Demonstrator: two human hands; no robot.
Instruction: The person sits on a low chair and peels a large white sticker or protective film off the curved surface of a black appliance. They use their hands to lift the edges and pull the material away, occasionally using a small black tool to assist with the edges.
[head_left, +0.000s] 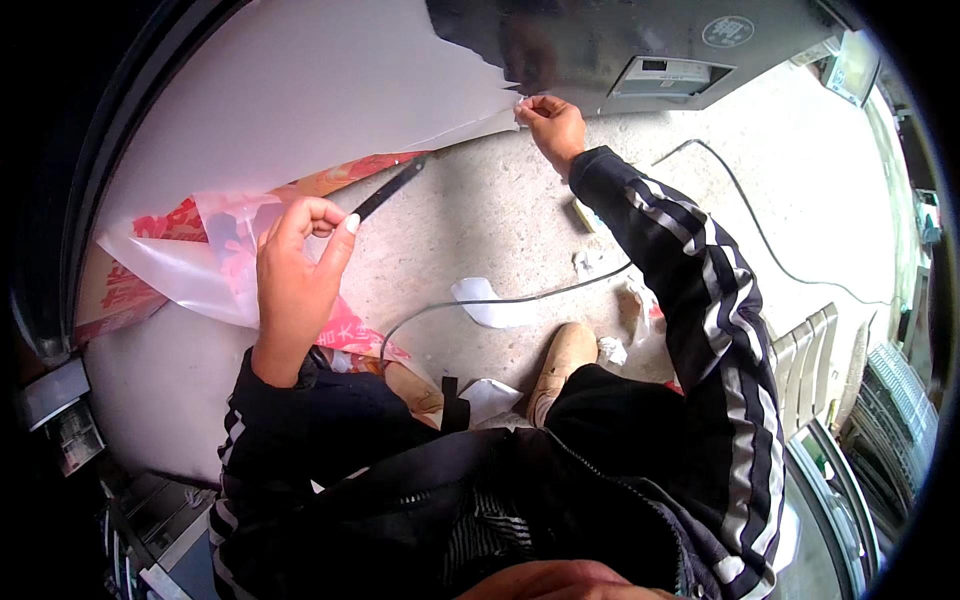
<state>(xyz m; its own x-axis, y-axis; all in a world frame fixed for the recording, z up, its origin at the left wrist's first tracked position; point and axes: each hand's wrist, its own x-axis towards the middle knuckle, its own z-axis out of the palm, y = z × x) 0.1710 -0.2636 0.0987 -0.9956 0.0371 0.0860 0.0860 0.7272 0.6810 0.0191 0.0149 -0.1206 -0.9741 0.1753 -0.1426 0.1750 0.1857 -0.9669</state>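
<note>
My left hand holds a thin, flat black strip-like tool between thumb and fingers, its far end pointing up and right. My right hand pinches the torn edge of a white film at the lower edge of an appliance. The film covers the left part of the surface and ends in a ragged line. Right of that line, a glossy dark panel shows, with a round emblem and a recessed control unit. Just what the fingertips grip is too small to tell.
Red-printed plastic sheeting lies left, below the film. A black cable crosses the concrete floor between scraps of white film. My shoes are close by. A slatted chair stands at right.
</note>
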